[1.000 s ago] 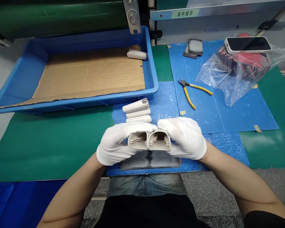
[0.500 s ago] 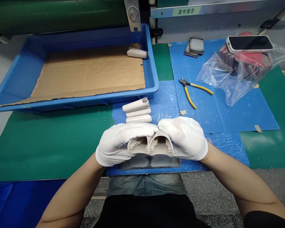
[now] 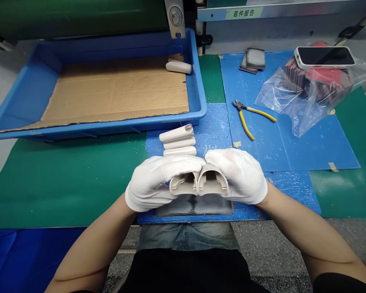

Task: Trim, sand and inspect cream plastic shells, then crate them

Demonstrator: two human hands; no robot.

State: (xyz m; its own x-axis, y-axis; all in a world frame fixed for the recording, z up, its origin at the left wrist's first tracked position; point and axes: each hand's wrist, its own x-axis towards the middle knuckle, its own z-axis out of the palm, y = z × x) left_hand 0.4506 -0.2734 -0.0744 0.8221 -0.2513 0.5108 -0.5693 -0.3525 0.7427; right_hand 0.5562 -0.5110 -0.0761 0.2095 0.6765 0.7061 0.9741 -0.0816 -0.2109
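My left hand (image 3: 158,181), in a white glove, is closed around a hollow beige plastic shell (image 3: 183,191). A matching hollow shell (image 3: 212,189) is gripped by my gloved right hand (image 3: 240,175). The two shells touch side by side, their open ends facing me, with stepped ribs visible inside. Beneath them a dark grey sanding pad (image 3: 178,208) lies at the bench's front edge, partly covered by my hands. Just beyond my left hand rest several more beige shells (image 3: 179,142) in a row.
A blue tray (image 3: 94,129) lined with cardboard (image 3: 118,89) holds one beige shell (image 3: 179,66). To the right lie yellow-handled cutting pliers (image 3: 247,126), grey abrasive blocks (image 3: 255,59), and a phone (image 3: 325,56) on a clear bag (image 3: 293,110) of red-and-dark blocks.
Both hands still hold the shells together. The shells have shifted slightly right and away from me, and the whole view has moved a little.
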